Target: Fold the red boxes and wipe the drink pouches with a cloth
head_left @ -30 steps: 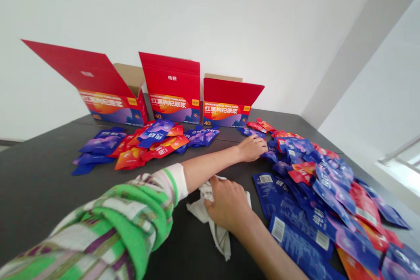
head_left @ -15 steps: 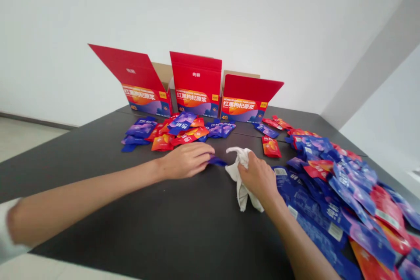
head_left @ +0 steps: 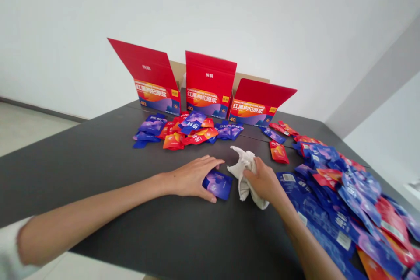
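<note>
The left hand (head_left: 190,179), thumb and fingers spread apart, frames the left end of a blue pouch (head_left: 219,185) lying on the surface (head_left: 193,238); light edge pressure should steady it. The right hand (head_left: 265,180) clutches a white cloth (head_left: 243,168) nearby, best kept bunched.

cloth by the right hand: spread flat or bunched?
Bunched. The white cloth is gathered in the right hand, with loose, creased ends sticking out around the grip.
</note>
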The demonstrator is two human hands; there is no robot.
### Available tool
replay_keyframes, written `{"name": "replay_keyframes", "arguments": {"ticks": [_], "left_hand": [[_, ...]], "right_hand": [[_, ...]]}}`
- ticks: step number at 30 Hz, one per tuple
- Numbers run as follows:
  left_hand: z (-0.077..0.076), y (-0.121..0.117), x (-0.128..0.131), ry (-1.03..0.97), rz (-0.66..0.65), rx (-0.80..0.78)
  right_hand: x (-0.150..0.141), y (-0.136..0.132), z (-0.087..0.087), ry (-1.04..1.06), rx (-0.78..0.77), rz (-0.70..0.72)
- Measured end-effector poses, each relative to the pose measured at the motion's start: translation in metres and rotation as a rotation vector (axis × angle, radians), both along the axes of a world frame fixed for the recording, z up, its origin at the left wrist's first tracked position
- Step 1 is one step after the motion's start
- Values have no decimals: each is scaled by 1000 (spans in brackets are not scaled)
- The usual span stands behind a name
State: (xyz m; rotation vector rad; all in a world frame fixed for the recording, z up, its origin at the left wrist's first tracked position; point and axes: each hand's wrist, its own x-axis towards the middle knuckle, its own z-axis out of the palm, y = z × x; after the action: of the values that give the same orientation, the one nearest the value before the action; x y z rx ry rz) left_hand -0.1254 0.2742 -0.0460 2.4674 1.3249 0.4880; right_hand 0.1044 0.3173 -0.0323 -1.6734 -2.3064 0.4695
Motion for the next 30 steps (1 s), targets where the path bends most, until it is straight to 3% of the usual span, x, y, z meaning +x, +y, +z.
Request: {"name": "replay_keyframes", "arguments": {"ticks": [4,7,9,13,20,23,27,30], "left_hand": [[-10,0,10,-87,91,5],[-13,-1,16,-123,34,-2],[-13,-1,17,-145,81,-38],[-11,-4,10,-201,163,-107],[-1,-12,-7,-101,260,-181],[-1,-10,-7,-84,268,-174],[-3,-8,-5,-129,156,-143],[-4,-10,-4,-134,186,-154]], "right_hand": [[-28,-23,1,176,21,142],[-49,-41,-4,34,92,166],[-55,-42,-5,-95,122,108],[-50,-26,-3,-243,96,-12],[-39,-18,-2,-261,87,-58],[-47,-29,-5,-214,128,14],[-59,-38,-8,-177,190,227],[-56,-30,-6,-251,231,109]]}}
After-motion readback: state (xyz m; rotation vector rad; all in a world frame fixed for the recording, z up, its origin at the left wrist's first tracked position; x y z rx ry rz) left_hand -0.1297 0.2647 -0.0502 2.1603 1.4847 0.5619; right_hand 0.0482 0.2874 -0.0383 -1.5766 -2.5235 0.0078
